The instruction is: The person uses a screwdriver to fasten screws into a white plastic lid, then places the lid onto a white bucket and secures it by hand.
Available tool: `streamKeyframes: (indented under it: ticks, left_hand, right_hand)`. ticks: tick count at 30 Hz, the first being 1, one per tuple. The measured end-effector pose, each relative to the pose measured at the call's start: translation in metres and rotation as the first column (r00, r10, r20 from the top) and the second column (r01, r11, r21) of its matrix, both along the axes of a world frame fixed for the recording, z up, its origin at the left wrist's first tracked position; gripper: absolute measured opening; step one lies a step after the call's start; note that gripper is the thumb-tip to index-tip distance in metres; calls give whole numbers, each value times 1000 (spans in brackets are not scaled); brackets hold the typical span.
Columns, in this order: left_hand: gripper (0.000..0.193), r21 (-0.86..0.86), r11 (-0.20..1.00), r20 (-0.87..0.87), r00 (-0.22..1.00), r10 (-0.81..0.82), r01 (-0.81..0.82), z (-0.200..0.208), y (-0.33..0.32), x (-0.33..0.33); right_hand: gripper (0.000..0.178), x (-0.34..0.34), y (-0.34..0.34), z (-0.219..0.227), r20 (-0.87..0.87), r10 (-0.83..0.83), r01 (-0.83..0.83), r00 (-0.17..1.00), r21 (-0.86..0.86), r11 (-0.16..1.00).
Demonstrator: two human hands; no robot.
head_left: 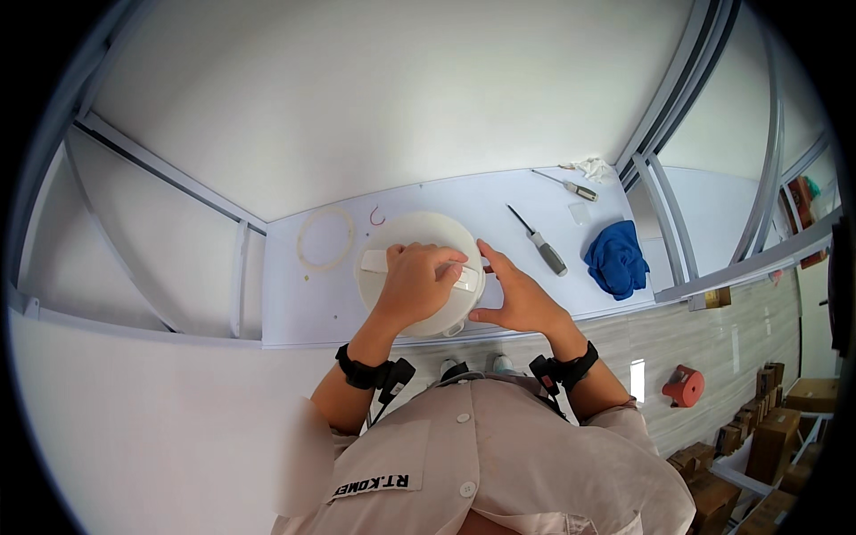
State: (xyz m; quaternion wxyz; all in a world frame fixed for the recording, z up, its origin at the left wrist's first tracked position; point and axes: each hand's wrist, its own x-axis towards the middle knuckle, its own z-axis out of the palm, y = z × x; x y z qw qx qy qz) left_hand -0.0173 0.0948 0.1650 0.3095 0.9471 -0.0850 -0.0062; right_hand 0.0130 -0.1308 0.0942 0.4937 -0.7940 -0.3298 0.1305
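Observation:
A round white lidded container (423, 228), perhaps a small appliance, stands on the white worktop in front of me. A white bar (465, 280) runs across its top. My left hand (417, 281) is on that bar, its fingers curled around the middle and hiding it there. My right hand (522, 294) is at the container's right side, thumb and fingers spread, with fingertips at or near its rim. I cannot tell whether they press on it. A small white loop (454, 329) sticks out at the near edge of the container.
Left of the container lie a cream-coloured ring (303, 242) and a short red wire (375, 217). To the right are two screwdrivers, one larger (547, 253) and one thinner (580, 190), and a crumpled blue cloth (617, 260). Grey frame bars (664, 218) border the worktop. A red stool (684, 386) stands on the floor.

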Motion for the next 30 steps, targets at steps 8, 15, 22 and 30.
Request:
streamKeyframes:
  ticks: [8,15,22,30]
  left_hand:
    - [22,18,1000,30,1000,-8,7,-6,-4,0]
    - [22,113,994,197,980,-37,15,-19,-5,0]
    - [37,189,981,236,968,-82,37,-21,-5,-3]
    - [44,213,977,271,959,-79,20,-20,-7,-6]
  right_hand:
    - [118,3,-2,0,18,10,-10,1000,-31,999]
    - [121,7,-3,-8,69,22,-21,997,-21,1000]
    - [117,8,-5,-2,68,41,-38,997,-44,998]
    - [117,9,-2,10,168,49,-43,985,-40,998]
